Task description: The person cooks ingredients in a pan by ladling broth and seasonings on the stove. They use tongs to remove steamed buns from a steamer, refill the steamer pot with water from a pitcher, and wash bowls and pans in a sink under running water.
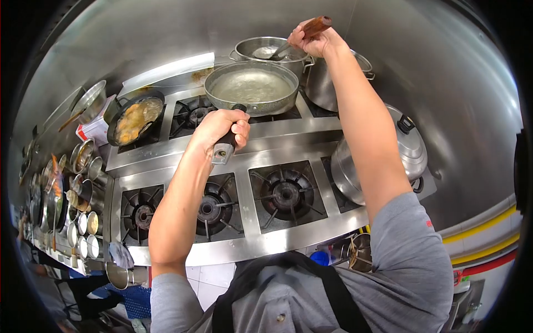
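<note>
My left hand [223, 129] is wrapped round the dark handle of a wide metal frying pan [252, 105]. Cloudy, pale liquid [252, 85] lies in the pan, which is over the rear row of burners. Further back, my right hand [312, 40] grips the wooden handle of a ladle [266, 52]. The ladle's bowl is over or in the mouth of a two-handled pot [261, 42] behind the pan; I cannot tell whether it touches what is inside. My right forearm passes in front of a tall pot [322, 86].
A black pan [158, 100] with food frying in oil sits at the rear left. A lidded metal pot [413, 147] stands at the right. Front burners [286, 192] have raised grates. Bowls and white cups [92, 223] crowd the left counter. A steel wall [166, 33] rises behind.
</note>
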Tool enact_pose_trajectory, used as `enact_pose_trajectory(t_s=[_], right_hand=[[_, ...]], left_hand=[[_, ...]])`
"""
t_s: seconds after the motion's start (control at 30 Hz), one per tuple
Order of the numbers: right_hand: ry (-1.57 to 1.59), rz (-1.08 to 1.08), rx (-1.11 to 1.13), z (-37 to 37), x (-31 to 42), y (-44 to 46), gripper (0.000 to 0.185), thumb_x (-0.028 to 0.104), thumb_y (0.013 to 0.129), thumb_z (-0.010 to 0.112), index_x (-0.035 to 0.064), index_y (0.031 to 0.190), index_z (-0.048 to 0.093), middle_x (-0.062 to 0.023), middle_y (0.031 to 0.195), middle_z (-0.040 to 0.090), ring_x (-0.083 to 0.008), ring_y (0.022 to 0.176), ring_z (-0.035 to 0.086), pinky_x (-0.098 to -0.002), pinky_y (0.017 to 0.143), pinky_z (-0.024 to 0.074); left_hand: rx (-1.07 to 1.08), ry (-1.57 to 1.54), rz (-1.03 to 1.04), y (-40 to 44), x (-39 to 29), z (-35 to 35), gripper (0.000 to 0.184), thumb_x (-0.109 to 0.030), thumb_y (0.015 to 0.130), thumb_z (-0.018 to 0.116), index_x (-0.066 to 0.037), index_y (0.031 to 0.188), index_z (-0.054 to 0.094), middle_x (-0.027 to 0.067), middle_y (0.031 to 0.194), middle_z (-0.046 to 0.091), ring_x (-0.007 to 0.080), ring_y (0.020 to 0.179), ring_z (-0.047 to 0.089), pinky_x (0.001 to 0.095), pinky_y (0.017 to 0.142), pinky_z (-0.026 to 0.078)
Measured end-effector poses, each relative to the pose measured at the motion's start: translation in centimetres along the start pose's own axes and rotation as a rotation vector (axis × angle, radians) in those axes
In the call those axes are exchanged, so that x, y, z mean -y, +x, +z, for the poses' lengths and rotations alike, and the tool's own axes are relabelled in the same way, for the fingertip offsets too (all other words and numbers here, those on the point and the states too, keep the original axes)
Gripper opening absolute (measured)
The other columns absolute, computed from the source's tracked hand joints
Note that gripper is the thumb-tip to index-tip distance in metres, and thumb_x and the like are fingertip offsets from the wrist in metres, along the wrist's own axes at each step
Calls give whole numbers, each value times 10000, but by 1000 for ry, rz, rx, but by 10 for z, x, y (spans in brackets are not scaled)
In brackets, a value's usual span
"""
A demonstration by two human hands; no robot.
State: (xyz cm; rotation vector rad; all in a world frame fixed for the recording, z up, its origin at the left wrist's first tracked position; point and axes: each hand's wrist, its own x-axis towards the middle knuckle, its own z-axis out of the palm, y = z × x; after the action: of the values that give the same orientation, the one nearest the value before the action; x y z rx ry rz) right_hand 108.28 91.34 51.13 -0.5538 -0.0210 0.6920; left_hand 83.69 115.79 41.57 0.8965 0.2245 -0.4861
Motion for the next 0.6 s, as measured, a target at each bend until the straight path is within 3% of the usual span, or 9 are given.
enact_pose_trajectory(t_s=[0.2,0.27,0.3,0.43,0.57,0.6], right_hand=[[-120,8,7,22,-9,-63,238,-50,863,454,-103,1005,269,-194,977,377,-167,619,536,-258,480,483],[-119,198,232,22,-16,-85,109,-33,766,494,-137,794,513,-222,856,519,-318,664,561,-378,573,531],[-250,-48,78,29,-27,-101,191,-13,913,425,-117,991,284,-181,936,413,-126,575,519,-224,431,460],[-372,-30,-3,35,-69,-151,153,28,949,395,-105,936,321,-156,881,445,-72,553,504,-171,376,432],[-464,38,-6,11,-96,-176,234,30,910,459,-151,1010,350,-175,904,475,-88,539,518,-208,410,452],[-511,-36,-134,13,-110,-186,217,33,893,494,-145,989,416,-170,865,517,-95,534,521,-215,404,427]], left_hand=[[5,0,3,4,1,0,118,-91,943,509,-50,838,473,-36,657,470,2,474,428,170,373,368],[23,11,5,3,2,1,115,-90,941,509,-47,841,473,-37,656,466,2,475,430,168,373,375],[17,7,18,2,2,2,118,-88,941,508,-48,836,471,-37,656,466,2,473,428,164,373,375],[24,-31,20,1,-1,3,138,-67,937,504,-44,811,454,-27,656,467,2,464,420,151,366,372],[38,-69,15,-1,-3,3,149,-54,935,502,-40,798,444,-18,654,465,2,463,418,150,362,369],[38,-70,25,-1,-4,2,152,-57,937,501,-40,797,444,-18,655,464,2,463,418,149,363,369]])
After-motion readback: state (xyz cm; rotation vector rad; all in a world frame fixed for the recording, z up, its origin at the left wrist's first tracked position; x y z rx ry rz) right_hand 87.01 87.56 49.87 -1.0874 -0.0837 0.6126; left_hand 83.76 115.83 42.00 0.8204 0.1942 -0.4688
